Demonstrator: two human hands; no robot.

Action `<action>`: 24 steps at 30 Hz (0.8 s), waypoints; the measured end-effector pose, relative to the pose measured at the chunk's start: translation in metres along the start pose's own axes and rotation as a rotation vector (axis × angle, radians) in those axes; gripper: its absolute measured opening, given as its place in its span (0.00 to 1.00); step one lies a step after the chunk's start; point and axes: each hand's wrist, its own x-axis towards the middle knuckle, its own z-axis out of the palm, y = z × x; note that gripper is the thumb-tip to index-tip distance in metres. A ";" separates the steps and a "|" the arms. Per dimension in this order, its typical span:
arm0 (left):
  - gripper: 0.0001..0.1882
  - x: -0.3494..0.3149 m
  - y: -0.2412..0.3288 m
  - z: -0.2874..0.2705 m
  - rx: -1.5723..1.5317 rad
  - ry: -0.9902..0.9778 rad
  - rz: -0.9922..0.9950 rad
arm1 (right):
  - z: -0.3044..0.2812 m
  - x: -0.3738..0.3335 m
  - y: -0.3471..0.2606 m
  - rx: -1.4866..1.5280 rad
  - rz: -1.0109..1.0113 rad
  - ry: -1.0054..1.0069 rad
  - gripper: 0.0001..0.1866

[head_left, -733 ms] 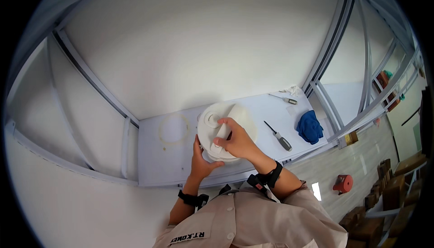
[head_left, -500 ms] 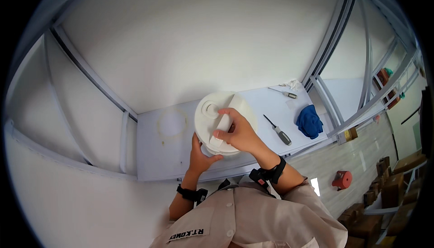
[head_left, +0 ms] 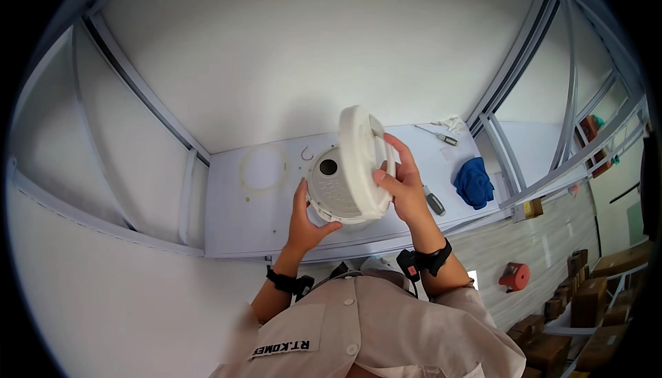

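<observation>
A thick white round lid with a moulded handle stands tilted on edge above a white round base. My right hand is closed round the lid's handle. The base lies on the table, showing a dark round hole and a grey patterned top. Against its near left side my left hand is closed, thumb along the front and fingers along the left rim. Part of the base is hidden by the lid. Just past my right hand lies a grey-handled screwdriver, its shaft covered by that hand.
A pale ring lies on the left of the white table. A small red curved piece sits behind the base. Farther right are a second screwdriver, a white crumpled cloth and a blue cloth. Metal frame posts flank the table.
My right hand has lifted the lid off the base and tipped it upright toward the right. The base's top and the red curved piece have come into view. My left hand stays at the base.
</observation>
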 end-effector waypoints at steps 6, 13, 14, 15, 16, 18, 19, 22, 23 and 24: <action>0.69 -0.002 0.005 -0.002 0.012 0.007 0.014 | -0.034 -0.008 0.007 -0.085 -0.115 0.017 0.49; 0.65 -0.001 -0.001 -0.003 0.026 0.003 0.065 | -0.124 -0.029 0.080 0.499 -0.052 0.017 0.31; 0.65 -0.001 -0.003 -0.006 0.011 0.004 0.062 | -0.131 -0.030 0.090 0.627 -0.042 -0.044 0.30; 0.65 -0.002 -0.006 -0.008 -0.003 0.002 0.061 | -0.138 -0.032 0.099 0.754 -0.027 -0.102 0.30; 0.65 -0.001 -0.007 -0.010 -0.018 -0.002 0.058 | -0.138 -0.033 0.104 0.753 -0.049 -0.094 0.30; 0.64 -0.001 -0.008 -0.013 -0.041 0.000 0.065 | -0.139 -0.035 0.113 0.745 -0.048 -0.058 0.30; 0.63 -0.001 -0.009 -0.015 -0.050 -0.003 0.066 | -0.139 -0.036 0.118 0.743 -0.046 -0.039 0.30; 0.61 0.001 -0.012 -0.022 -0.010 -0.026 0.093 | -0.136 -0.038 0.132 0.664 -0.007 0.063 0.30; 0.60 0.001 -0.013 -0.023 -0.006 -0.026 0.106 | -0.134 -0.039 0.137 0.565 -0.009 0.138 0.30; 0.60 0.002 -0.014 -0.024 -0.003 -0.025 0.119 | -0.134 -0.040 0.140 0.561 0.003 0.152 0.30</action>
